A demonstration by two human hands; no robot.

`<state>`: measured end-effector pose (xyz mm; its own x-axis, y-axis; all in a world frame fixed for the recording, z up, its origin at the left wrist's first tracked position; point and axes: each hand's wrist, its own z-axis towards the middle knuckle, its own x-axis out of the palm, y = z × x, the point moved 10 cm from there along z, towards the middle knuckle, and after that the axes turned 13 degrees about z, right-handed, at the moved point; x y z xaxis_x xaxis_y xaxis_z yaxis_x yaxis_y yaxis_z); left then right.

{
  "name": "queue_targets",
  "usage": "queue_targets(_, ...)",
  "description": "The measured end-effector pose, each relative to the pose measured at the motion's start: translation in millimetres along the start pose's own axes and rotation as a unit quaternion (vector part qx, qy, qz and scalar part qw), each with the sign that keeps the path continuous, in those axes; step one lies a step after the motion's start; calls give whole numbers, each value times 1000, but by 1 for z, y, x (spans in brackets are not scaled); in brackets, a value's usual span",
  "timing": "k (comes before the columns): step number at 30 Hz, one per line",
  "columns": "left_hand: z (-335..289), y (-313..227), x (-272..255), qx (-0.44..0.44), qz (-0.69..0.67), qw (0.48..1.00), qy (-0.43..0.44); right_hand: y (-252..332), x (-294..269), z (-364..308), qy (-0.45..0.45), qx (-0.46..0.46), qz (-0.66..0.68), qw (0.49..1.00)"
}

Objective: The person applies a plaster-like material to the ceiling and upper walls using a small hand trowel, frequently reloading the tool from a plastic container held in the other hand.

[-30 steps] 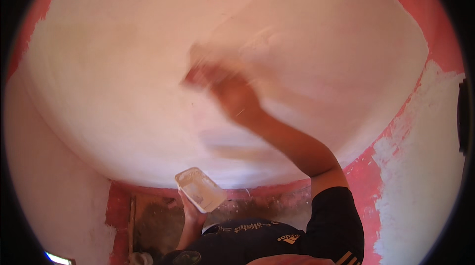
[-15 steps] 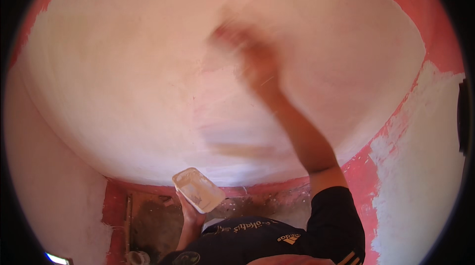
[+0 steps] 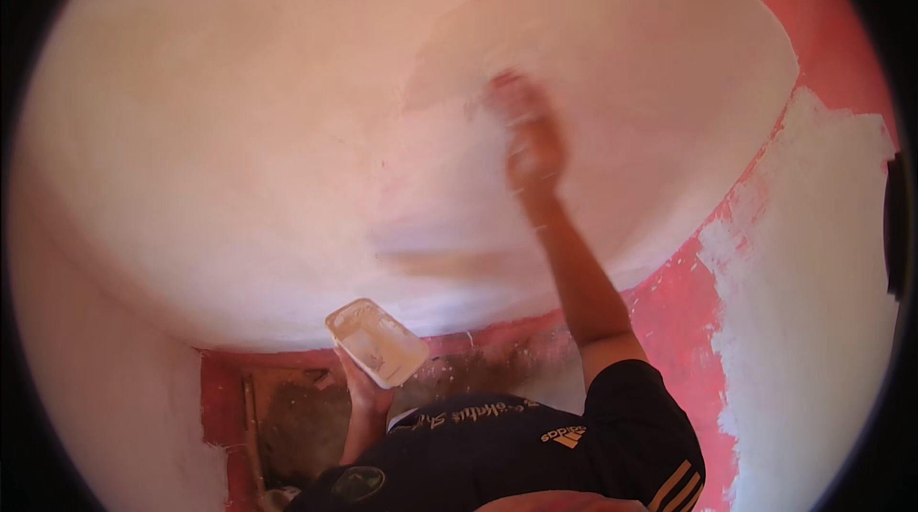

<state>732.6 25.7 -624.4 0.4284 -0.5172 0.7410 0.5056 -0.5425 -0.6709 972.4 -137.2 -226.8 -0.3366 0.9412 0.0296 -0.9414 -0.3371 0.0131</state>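
A shallow rectangular pale plastic tub [image 3: 377, 342] is gripped by my left hand [image 3: 364, 390] in front of my body, low in the view. It is tilted so its inside shows, smeared with whitish and beige residue. My right arm is stretched up over the large pale wall [image 3: 239, 130]. My right hand [image 3: 535, 156] is blurred by motion, with its fingers around a reddish brush-like tool [image 3: 510, 89]. The tool's end is at or close to the wall; contact cannot be made out. Around this hand the wall has a darker, damp-looking patch [image 3: 612, 34].
Red bands [image 3: 669, 321] with ragged edges border the pale wall at the right and bottom. A whitish side wall [image 3: 803, 321] stands at right, another [image 3: 105, 388] at left. Below the tub lies a brown, stained floor [image 3: 301, 431]. A dark object [image 3: 895, 225] sits at the far right.
My right hand with the reddish tool has swept rightward and slightly down across the wall. The tub in my left hand has shifted only a little up and left in view.
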Motion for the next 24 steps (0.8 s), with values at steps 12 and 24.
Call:
queue_targets(12, -16, -4, 36, -32, 85, 996, -20, -90, -173, -37, -132, 166, -53, 976)
queue_targets(24, -20, -11, 21, -74, 97, 992, -31, -14, -127, -89, 6, 161, -165, 973)
